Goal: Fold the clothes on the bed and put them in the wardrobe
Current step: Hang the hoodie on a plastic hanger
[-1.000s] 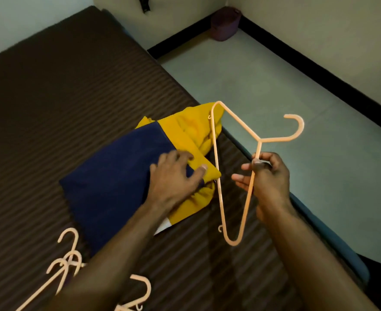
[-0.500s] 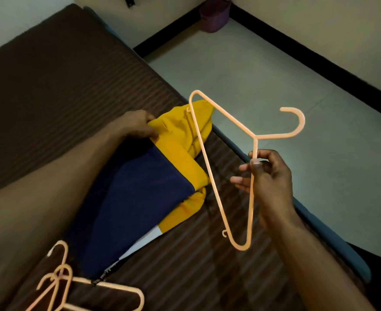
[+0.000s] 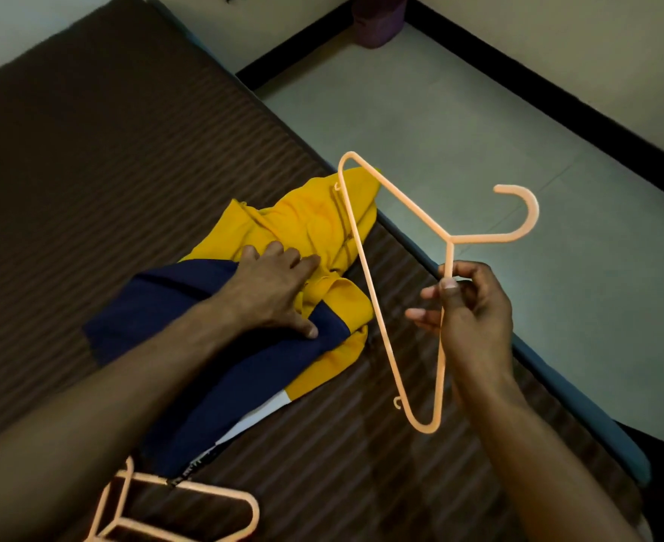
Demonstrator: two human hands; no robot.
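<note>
A navy and yellow garment (image 3: 314,224) with a white strip lies folded on the brown striped bed (image 3: 88,158), near its right edge. My left hand (image 3: 271,291) rests flat on the garment where the navy meets the yellow, fingers spread. My right hand (image 3: 467,311) holds a peach plastic hanger (image 3: 385,291) by its stem, pinched between thumb and fingers. The hanger hangs in the air to the right of the garment, hook pointing right over the floor.
More peach hangers (image 3: 174,510) lie on the bed at the bottom left. The pale tiled floor (image 3: 479,123) runs along the bed's right side, with a purple bin (image 3: 377,21) in the far corner by the wall.
My left hand went from the garment's far-left yellow edge back to its middle and now lies flat there. The hanger in my right hand has stayed almost where it was.
</note>
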